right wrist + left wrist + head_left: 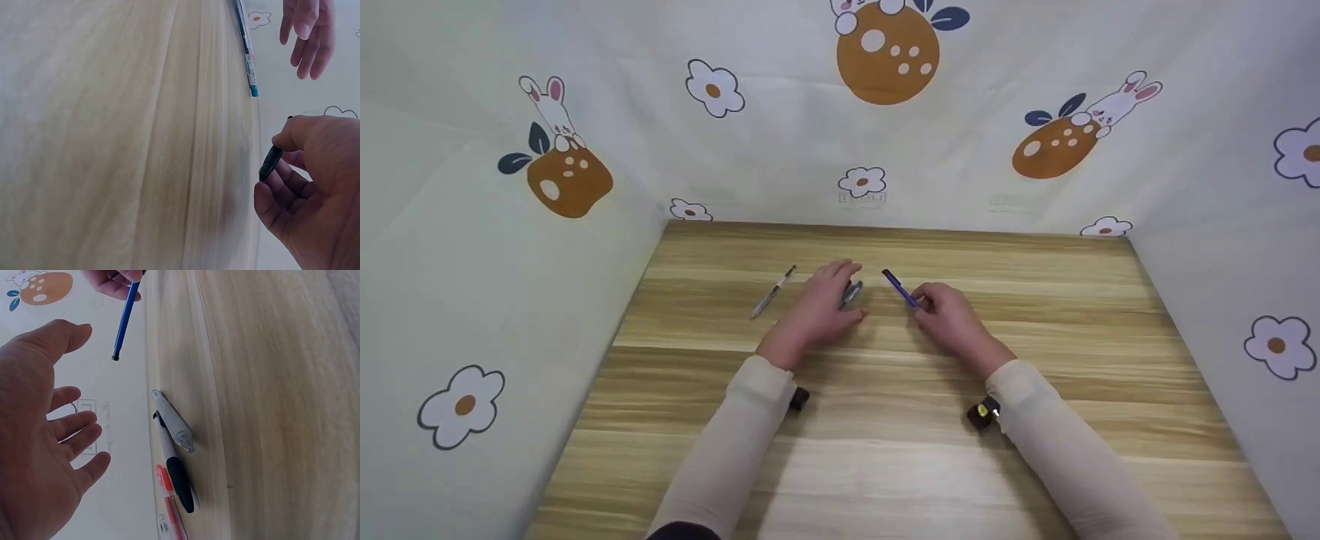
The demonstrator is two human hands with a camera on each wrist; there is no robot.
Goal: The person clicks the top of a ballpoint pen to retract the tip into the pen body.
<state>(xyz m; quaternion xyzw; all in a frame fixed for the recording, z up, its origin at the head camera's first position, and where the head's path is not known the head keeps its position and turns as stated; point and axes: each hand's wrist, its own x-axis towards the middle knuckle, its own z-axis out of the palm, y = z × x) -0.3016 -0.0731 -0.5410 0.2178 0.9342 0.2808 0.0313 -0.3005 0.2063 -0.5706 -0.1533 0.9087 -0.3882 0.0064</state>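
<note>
My right hand [952, 319] pinches a blue pen [900, 288] between thumb and fingers, its dark tip pointing away to the upper left. In the right wrist view the pen's black end [271, 163] sticks out below the thumb. Fingers spread and holding nothing, my left hand [817, 304] hovers over a pen [852, 294] that it partly hides. The left wrist view shows a white pen [171, 422], a white pen with a black grip [179, 484] and a red pen [170, 500] lying side by side on the wood.
A slim pen [772, 292] lies left of my left hand on the wood-grain table [885, 420]. Patterned cloth walls [780, 150] stand along the table's back and sides. A teal-ended pen [247, 50] shows in the right wrist view.
</note>
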